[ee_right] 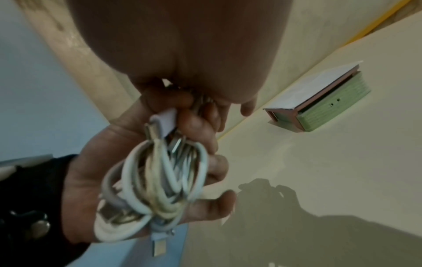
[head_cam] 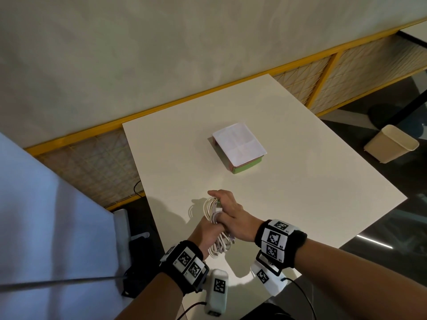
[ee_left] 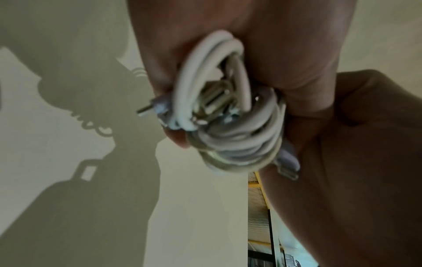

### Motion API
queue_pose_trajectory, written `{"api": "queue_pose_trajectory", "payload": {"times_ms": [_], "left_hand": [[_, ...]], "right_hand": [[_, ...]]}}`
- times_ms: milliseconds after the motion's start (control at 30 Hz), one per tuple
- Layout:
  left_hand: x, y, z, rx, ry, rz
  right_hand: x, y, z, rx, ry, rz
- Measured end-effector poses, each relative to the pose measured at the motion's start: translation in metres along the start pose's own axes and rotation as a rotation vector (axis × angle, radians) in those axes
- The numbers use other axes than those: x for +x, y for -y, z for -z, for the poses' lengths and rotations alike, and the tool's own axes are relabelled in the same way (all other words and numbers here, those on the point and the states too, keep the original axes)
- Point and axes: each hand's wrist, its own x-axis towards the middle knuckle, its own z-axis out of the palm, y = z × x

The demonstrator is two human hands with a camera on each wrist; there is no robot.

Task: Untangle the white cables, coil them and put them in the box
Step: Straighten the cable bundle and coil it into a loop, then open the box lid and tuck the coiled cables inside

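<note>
We find the coiled bundle of white cables [head_cam: 216,224] held above the near edge of the white rectangular table [head_cam: 300,181], at 6 o'clock from the small green box with a white lid [head_cam: 240,147], well apart from it. The left hand [ee_right: 137,171] cradles the bundle, fingers curled around the loops. The right hand [head_cam: 231,213] pinches the coil's top, fingers closed on it. A beige bin [head_cam: 390,144] stands at 3 o'clock.

White table [head_cam: 300,181], beige waste bin [head_cam: 390,144], yellow-framed mesh panels [head_cam: 360,68]
</note>
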Motion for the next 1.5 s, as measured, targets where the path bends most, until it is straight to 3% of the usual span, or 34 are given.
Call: {"api": "queue_pose_trajectory", "payload": {"times_ms": [133,233,400,533,700,800,867,967,1100,1267,1500], "left_hand": [[-0.003,-0.002,0.004,-0.015,-0.043,0.120],[-0.005,-0.001,0.002,-0.171,-0.067,0.190],[-0.004,0.000,0.008,-0.243,-0.052,0.191],[-0.005,0.002,0.015,-0.190,-0.049,0.186],[0.014,0.003,0.020,0.036,-0.026,0.225],[0.031,-0.004,0.017,0.224,-0.039,0.174],[0.048,-0.012,0.015,0.420,-0.098,0.162],[0.074,-0.032,0.012,0.713,-0.175,0.140],[0.109,-0.064,0.008,0.994,-0.220,0.120],[0.142,-0.086,0.001,1.283,-0.151,0.067],[0.187,-0.101,-0.009,1.468,-0.027,0.080]], "right_hand": [[0.002,0.003,0.003,0.090,0.068,-0.042],[0.006,0.004,0.002,0.195,0.089,-0.096],[0.010,-0.005,-0.001,0.306,-0.002,-0.182],[0.012,-0.007,-0.008,0.192,0.009,-0.190],[0.017,-0.024,0.001,0.223,-0.014,-0.191],[0.023,-0.034,0.018,0.296,0.000,-0.211],[0.031,-0.045,0.036,0.345,-0.041,-0.273],[0.053,-0.079,0.066,0.174,-0.165,-0.380],[0.079,-0.115,0.097,0.172,-0.173,-0.523],[0.094,-0.137,0.113,-0.325,-0.055,-0.460],[0.089,-0.148,0.104,-0.577,-0.061,-0.354]]}}
